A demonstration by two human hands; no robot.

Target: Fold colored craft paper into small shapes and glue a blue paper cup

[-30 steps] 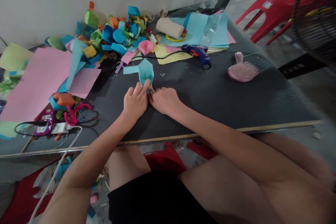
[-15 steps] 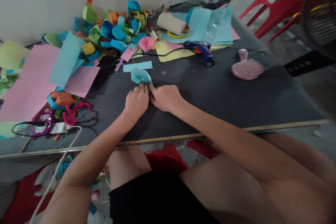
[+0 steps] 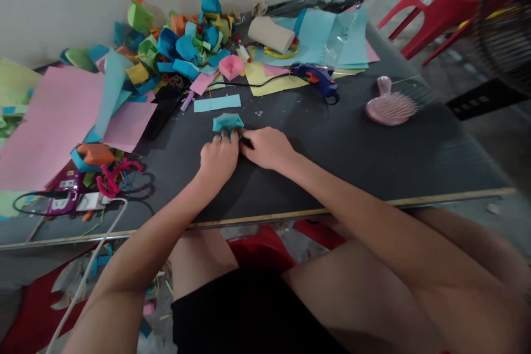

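A small folded light-blue paper piece point(image 3: 228, 121) is on the dark table between my hands, its near edge hidden by my fingers. My left hand point(image 3: 219, 157) has its fingertips pressed on the paper's near side. At the paper's lower right, my right hand point(image 3: 269, 147) pinches its edge between thumb and forefinger; the exact grip is partly hidden. Just beyond the folded paper lies a flat light-blue paper strip point(image 3: 217, 103) with a crease across it.
Behind is a heap of coloured folded papers point(image 3: 182, 47), with a pink folded paper point(image 3: 231, 67) at its edge. A blue glue gun point(image 3: 319, 78), a pink hairbrush point(image 3: 390, 108) and a beige roll point(image 3: 271, 34) lie to the right. Pink sheets point(image 3: 58, 127) and a purple device point(image 3: 66, 192) are at left.
The folded paper has tilted and turned, showing a flatter, wider shape, and shifted slightly right. Both hands moved a little with it. A blue sheet at the left has lifted and curled.
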